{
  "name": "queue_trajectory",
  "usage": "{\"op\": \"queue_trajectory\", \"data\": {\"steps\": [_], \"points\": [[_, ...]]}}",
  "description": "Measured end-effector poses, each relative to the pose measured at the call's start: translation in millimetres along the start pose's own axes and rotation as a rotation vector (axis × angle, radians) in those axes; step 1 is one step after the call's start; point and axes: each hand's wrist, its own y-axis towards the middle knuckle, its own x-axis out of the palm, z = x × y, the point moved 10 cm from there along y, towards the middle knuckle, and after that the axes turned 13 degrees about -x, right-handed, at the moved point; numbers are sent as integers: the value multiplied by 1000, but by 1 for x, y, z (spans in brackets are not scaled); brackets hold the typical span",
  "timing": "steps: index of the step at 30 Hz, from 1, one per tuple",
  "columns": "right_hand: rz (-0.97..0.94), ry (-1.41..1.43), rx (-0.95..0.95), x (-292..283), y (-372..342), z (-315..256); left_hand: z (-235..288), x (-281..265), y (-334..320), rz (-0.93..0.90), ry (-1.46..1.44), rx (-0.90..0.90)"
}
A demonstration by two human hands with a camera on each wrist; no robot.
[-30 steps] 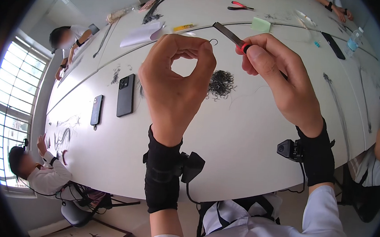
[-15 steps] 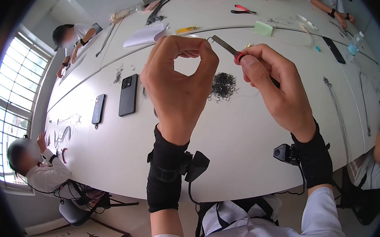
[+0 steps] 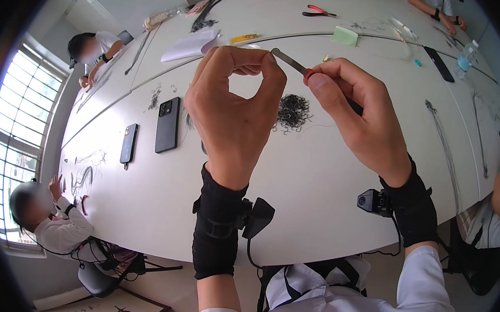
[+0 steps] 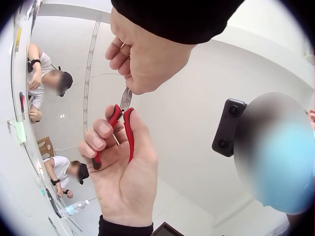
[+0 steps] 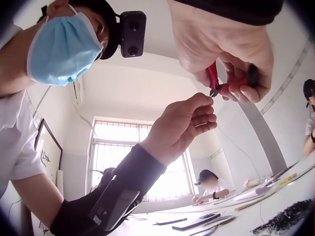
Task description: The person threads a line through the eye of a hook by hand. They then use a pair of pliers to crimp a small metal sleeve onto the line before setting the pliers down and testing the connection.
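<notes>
So the red-handled pliers [image 3: 291,62] have just come in from the right, tips now right at the left hand's [image 3: 230,102] pinch. Looks like they're placed to work on the thin strand [image 4: 110,74] there. The right hand [image 3: 371,121] grips the handles; hands are apart, pliers bridging them. Curly black pile [image 3: 293,111] sits between them on the desk [image 3: 309,218].

On the surface [image 3: 315,218], a heap of pieces [image 3: 293,111] lies between the left hand [image 3: 233,102] and right hand [image 3: 366,112]. Left of the heap is a phone [image 3: 168,125], with a second phone [image 3: 129,143] farther left. Behind the first phone lie sheets of paper [image 3: 191,44]; right of them, a sticky note [image 3: 345,36]. Far right, a bottle [image 3: 466,58] is beside a flat object [image 3: 439,64].
</notes>
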Motion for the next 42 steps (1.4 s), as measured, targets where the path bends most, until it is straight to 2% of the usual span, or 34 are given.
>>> {"op": "queue_trajectory", "data": {"steps": [29, 35, 38, 42], "points": [[105, 70, -25, 8, -6, -3, -1, -3, -1, 42, 36, 4], [35, 118, 41, 4, -1, 3, -2, -1, 2, 2, 27, 41], [109, 454, 146, 0, 2, 15, 6, 6, 2, -90, 18, 114], [90, 692, 344, 4, -5, 25, 26, 18, -7, -189, 45, 257]]}}
